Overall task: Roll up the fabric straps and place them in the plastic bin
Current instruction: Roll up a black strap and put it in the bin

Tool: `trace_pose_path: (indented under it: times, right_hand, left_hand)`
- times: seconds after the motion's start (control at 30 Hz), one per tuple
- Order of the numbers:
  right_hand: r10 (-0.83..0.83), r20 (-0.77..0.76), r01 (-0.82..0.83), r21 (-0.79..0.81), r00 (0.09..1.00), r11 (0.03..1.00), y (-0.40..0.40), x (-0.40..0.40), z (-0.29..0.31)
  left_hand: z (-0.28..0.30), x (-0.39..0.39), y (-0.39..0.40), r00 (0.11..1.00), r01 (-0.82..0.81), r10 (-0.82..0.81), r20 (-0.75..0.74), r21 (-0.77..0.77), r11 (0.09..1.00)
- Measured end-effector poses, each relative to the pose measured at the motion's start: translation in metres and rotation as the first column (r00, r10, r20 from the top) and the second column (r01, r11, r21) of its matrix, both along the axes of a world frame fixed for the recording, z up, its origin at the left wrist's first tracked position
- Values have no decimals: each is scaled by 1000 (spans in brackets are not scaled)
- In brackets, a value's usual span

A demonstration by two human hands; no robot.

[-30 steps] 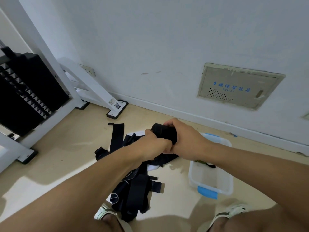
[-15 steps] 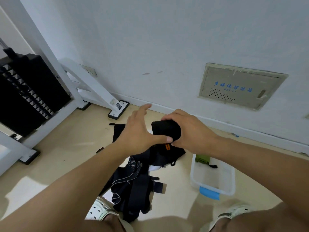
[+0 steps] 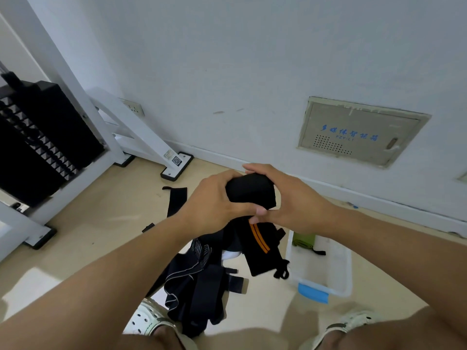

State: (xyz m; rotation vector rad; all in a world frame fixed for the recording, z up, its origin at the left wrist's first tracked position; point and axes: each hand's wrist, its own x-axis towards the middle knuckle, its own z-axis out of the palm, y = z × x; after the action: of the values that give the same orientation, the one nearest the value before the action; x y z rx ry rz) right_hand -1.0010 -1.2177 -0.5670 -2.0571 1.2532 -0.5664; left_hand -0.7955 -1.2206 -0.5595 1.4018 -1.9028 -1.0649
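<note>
Roughly, I judged the job to be near its start, with far more left than done. The biggest thing in front of me was the heap of dark straps (image 3: 197, 281) lying loose on the floor (image 3: 96, 223) between the feet, none of them rolled, with one more flat strap (image 3: 175, 200) lying apart, nearer the wall. To the right of the heap sat the plastic bin (image 3: 346, 274), close beside it on the floor; all I could make out inside was a green roll (image 3: 304, 240) at its far end, so it looked like only one piece was put away, though part of the bin was hidden by my right arm.

The strap in work was up in the air over the heap. My left hand (image 3: 212, 205) and right hand (image 3: 295, 200) both had their fingers curled round the black roll (image 3: 250, 190), squeezed between them. Its tail (image 3: 262, 248), marked with orange stripes, hung free below the hands, so this roll was not finished. As I read it, the tail wanted winding in, then the roll wanted dropping into the bin, then the heap.
</note>
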Motion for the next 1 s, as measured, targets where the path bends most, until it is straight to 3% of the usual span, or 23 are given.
trace_pose_path:
  times: [0.13, 0.4, 0.53, 0.6, 0.67, 0.73, 0.83, 0.9, 1.0]
  right_hand:
    - [0, 37, -4, 114, 999, 993, 1, 2, -5]
    - [-1, 103, -18, 179, 995, 984, 2, 0, -5]
    - [98, 104, -120, 233, 990, 965, 6, 0, -9]
    - [88, 97, -110, 249, 991, 962, 6, 0, -8]
    - [-14, 105, -9, 215, 994, 977, 5, 3, -3]
    - [-122, 98, 108, 140, 988, 984, 5, 9, 2]
    - [-153, -26, 153, 5, 988, 988, 13, 25, 3]
    - [-183, -82, 175, -93, 980, 980, 18, 34, 2]
    - [-201, -102, 181, -176, 974, 968, 17, 33, 4]
  left_hand:
    - [-2, -3, 4, 999, 1, -1, -32, -10, 1000]
    - [-3, -14, 13, 998, -62, 62, -15, 9, 998]
    - [-3, -15, 18, 997, -37, 47, -68, 147, 988]
    - [-3, -18, 18, 989, -99, 117, -95, 177, 979]
    - [-2, -20, 15, 944, -217, 268, -195, 246, 945]
    - [0, -24, 15, 838, -284, 427, -340, 397, 873]
    - [-5, -30, 18, 752, -313, 529, -393, 493, 812]
    - [-8, -32, 20, 755, -282, 526, -393, 529, 800]
    - [0, -23, 18, 853, -141, 383, -355, 549, 824]
